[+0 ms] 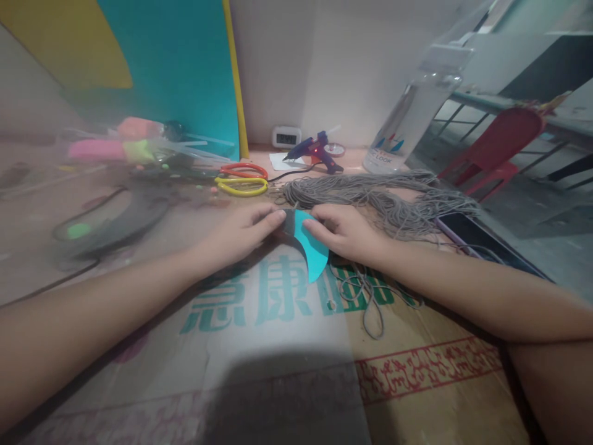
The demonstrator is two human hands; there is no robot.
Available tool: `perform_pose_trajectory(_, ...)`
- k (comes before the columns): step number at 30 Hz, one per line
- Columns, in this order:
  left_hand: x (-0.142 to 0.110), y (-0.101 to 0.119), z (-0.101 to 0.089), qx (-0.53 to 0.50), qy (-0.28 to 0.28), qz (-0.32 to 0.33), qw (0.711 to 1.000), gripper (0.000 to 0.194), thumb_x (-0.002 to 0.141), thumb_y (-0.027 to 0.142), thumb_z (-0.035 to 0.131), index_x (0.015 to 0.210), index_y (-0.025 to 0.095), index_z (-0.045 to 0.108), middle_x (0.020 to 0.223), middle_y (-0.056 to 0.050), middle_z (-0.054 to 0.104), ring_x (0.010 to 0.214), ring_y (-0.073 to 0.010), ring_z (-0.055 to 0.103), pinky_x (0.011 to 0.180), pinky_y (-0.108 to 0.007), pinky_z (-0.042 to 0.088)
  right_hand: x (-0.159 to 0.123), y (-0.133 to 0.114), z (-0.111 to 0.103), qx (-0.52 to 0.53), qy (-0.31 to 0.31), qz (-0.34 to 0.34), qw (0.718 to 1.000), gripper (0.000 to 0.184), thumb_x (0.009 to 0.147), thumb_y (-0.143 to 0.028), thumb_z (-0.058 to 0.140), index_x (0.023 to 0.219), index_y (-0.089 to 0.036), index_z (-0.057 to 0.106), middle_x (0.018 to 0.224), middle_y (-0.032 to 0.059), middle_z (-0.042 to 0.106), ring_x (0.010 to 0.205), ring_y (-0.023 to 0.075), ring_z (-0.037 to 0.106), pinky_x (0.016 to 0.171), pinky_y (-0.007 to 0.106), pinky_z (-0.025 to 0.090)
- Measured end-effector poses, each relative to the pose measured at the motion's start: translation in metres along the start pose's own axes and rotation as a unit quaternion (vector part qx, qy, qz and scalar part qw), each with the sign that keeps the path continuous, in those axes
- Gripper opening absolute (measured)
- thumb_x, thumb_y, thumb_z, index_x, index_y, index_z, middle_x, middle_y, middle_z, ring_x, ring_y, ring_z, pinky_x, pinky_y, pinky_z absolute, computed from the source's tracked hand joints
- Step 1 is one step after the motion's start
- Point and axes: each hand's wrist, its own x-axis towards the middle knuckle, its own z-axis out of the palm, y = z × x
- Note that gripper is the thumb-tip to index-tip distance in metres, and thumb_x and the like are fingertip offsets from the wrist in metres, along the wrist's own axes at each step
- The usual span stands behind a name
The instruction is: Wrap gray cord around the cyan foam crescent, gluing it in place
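A turquoise crescent-shaped piece of card or foam sheet is held between both hands, over the cardboard. Its left end is covered by a dark grey patch, which looks like grey cord laid close together. My left hand pinches that grey end between thumb and fingers. My right hand is closed on the turquoise part, thumb on top; its fingertips are partly hidden behind the piece. Loose loops of thin grey cord lie just below my right hand.
Behind my hands lies a big tangle of grey cord. Around it are scissors, a glue gun with a red light, a small clock, a clear bottle and a phone. Printed cardboard covers the table.
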Motion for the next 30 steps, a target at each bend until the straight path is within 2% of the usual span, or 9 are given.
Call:
perform_pose_trajectory(5,0.0004,-0.0019,0.0001,0.017,-0.012,-0.004,1.000,0.032,0.085,0.049,0.055,0.090,0.018,0.062,0.083,-0.001,0.065,0.076,-0.0175,0.058,0.064,-0.026,0.043,0.0000,0.0004,0.0002,-0.010,0.003,0.008,1.000,0.030,0.092,-0.032,0.046,0.067,-0.016,0.051,0.061,-0.0018,0.049,0.059,0.0095,0.046,0.058,0.022,0.034)
perform_pose_trajectory(7,0.0009,-0.0025,0.0002,0.036,-0.005,0.001,0.999,0.030,0.084,0.046,0.057,0.091,0.018,0.063,0.083,-0.001,0.066,0.076,-0.0178,0.058,0.064,-0.026,0.042,0.0001,0.0004,0.0001,-0.013,0.005,0.010,1.000,0.031,0.093,-0.032,0.045,0.067,-0.016,0.051,0.061,-0.0017,0.050,0.059,0.0096,0.046,0.058,0.022,0.034)
perform_pose_trajectory(17,-0.0002,0.0014,0.0002,0.022,-0.015,-0.029,0.999,0.024,0.085,0.040,0.052,0.082,0.019,0.061,0.065,0.002,0.058,0.062,-0.0155,0.053,0.056,-0.025,0.039,0.0003,0.0007,0.0013,-0.008,0.006,0.003,1.000,0.030,0.092,-0.032,0.046,0.066,-0.017,0.048,0.061,-0.0023,0.047,0.059,0.0099,0.045,0.058,0.023,0.033)
perform_pose_trajectory(22,0.0006,-0.0008,0.0000,0.026,-0.017,-0.014,0.999,0.020,0.083,0.034,0.052,0.088,0.018,0.063,0.079,0.001,0.064,0.071,-0.0166,0.057,0.062,-0.026,0.042,0.0005,-0.0004,0.0002,-0.008,0.008,-0.002,1.000,0.031,0.092,-0.030,0.046,0.064,-0.017,0.046,0.059,-0.0028,0.045,0.058,0.0093,0.044,0.057,0.022,0.032)
perform_pose_trajectory(30,0.0022,-0.0030,-0.0003,0.036,-0.021,0.005,0.999,0.028,0.088,0.041,0.049,0.088,0.017,0.063,0.083,-0.002,0.065,0.076,-0.0177,0.057,0.065,-0.026,0.044,0.0007,-0.0007,0.0002,-0.016,0.002,0.007,1.000,0.030,0.092,-0.031,0.045,0.065,-0.017,0.047,0.059,-0.0028,0.046,0.057,0.0093,0.043,0.057,0.022,0.032)
